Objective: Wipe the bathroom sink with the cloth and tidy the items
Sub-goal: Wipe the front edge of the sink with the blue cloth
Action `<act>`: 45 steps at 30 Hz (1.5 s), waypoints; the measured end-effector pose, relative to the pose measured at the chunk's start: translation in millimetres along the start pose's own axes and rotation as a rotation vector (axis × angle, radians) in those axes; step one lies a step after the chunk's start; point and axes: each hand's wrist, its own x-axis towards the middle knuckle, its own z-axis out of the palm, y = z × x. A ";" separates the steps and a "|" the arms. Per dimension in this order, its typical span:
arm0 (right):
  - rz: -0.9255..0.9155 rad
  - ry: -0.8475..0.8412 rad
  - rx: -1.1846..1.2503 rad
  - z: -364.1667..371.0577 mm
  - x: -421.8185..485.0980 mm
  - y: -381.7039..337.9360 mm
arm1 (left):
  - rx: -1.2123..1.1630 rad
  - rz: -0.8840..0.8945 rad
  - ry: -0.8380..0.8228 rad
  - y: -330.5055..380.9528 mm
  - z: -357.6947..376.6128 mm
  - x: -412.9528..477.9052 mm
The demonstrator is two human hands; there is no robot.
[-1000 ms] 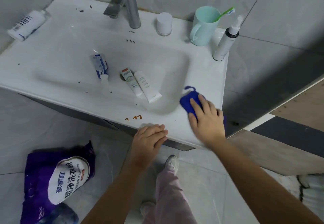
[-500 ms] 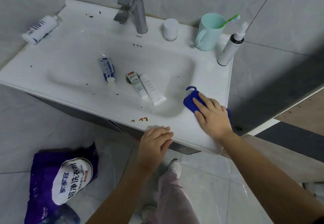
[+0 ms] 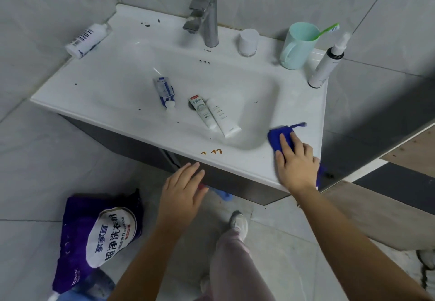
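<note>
My left hand, fingers straight, has come off the front edge of the sink; right hand, flat, presses the cloth on its right rim, so wiping continues

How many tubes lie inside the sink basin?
3: a crumpled blue tube left of centre, a green-printed tube in the middle, a white tube just right of it. None looks hidden.

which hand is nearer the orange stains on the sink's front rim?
Left. The left hand is just below the orange stains, fingertips by the sink rim; the right hand is farther to their right, pressing the blue cloth on that rim.
</note>
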 end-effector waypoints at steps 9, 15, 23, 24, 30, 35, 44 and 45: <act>-0.083 0.063 -0.054 -5.5 -24.7 0.5 | 0.003 0.038 -0.193 -37.8 3.5 57.6; 0.129 0.116 0.037 6.0 -45.1 -44.8 | 0.013 0.124 -0.343 -60.3 5.9 91.8; 0.199 0.202 0.043 -2.4 -41.6 -15.2 | -0.073 0.280 -0.378 -85.3 4.4 110.4; 0.222 0.234 0.083 -1.8 -37.4 -15.7 | -0.082 0.294 -0.373 -86.2 4.5 111.3; 0.208 0.337 0.182 24.1 -16.4 -94.6 | -0.127 0.372 -0.390 -96.7 4.8 114.1; 0.004 0.240 0.178 46.1 -8.5 -162.4 | -0.128 0.407 -0.340 -134.6 -5.9 117.7; 0.246 0.391 0.096 51.1 -4.9 -180.3 | -0.148 0.423 -0.298 -180.1 -12.3 126.4; 0.209 0.383 0.113 57.6 -0.7 -207.8 | -0.154 0.426 -0.299 -180.2 -12.4 128.0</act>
